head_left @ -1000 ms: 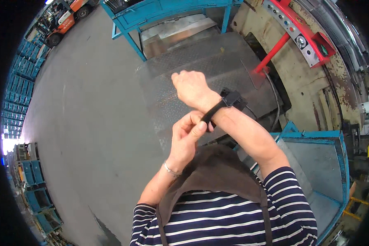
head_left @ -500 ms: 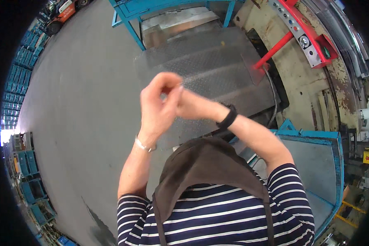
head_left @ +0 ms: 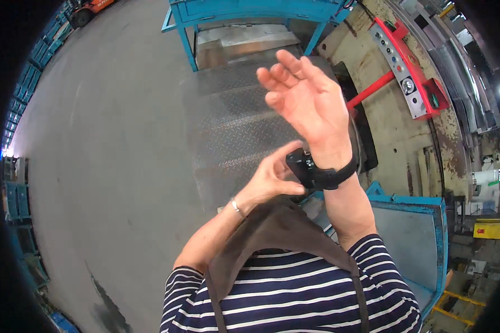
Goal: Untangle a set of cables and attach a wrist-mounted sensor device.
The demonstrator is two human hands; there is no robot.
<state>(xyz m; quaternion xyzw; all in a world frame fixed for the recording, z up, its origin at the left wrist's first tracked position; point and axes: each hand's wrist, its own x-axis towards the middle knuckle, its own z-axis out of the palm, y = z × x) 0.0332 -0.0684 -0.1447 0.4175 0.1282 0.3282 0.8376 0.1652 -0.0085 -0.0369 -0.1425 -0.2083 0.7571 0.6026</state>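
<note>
My right hand (head_left: 311, 102) is raised with the palm showing and fingers loosely curled apart, holding nothing. Around its wrist runs a black strap (head_left: 341, 175) that carries a small boxy black wrist device (head_left: 301, 166). With thumb below and fingers above, my left hand (head_left: 275, 175) grips the sides of this device. Part of the device is hidden by those fingers, and its exact kind cannot be made out. A thin pale bracelet (head_left: 236, 207) circles my left wrist.
Beyond my hands lies a grey tread-plate platform (head_left: 228, 127), with a blue metal frame (head_left: 222, 12) at its far end. A red control box (head_left: 403, 72) with buttons stands on the right. A blue-edged cart (head_left: 411, 233) is close by my right arm. An orange vehicle (head_left: 97, 4) is far left.
My hands were together in front of me. The right has turned palm-up and moved right, while the left has come down onto the wrist device. The view has shifted slightly.
</note>
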